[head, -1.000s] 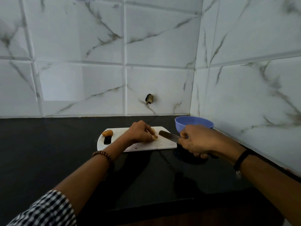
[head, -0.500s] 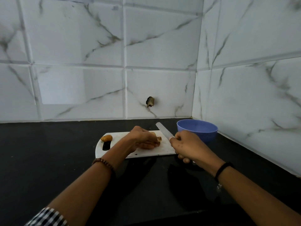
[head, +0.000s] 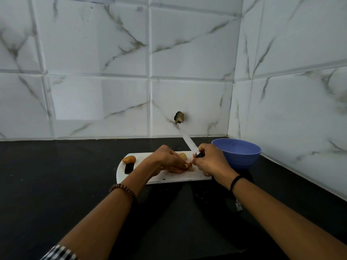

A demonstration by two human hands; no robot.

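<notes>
A white cutting board [head: 169,178] lies on the black counter. My left hand [head: 165,160] curls over small yellowish food pieces [head: 183,156] in the board's middle and holds them down. My right hand [head: 210,160] grips a knife [head: 188,140] by its dark handle, with the pale blade pointing up and away toward the wall. The two hands almost touch over the board. Most of the food under my left hand is hidden. Another orange-brown piece [head: 129,159] sits at the board's left end, above the board's dark handle slot.
A blue bowl [head: 237,153] stands just right of the board, close to my right hand. Marble-look tiled walls meet in a corner behind it; a dark hole [head: 179,117] marks the back wall. The black counter [head: 56,175] stretches left and toward me.
My right hand has moved left from beside the bowl to the board and swung the knife blade from lying flat, pointing left, to pointing up and away. My left hand stayed on the food.
</notes>
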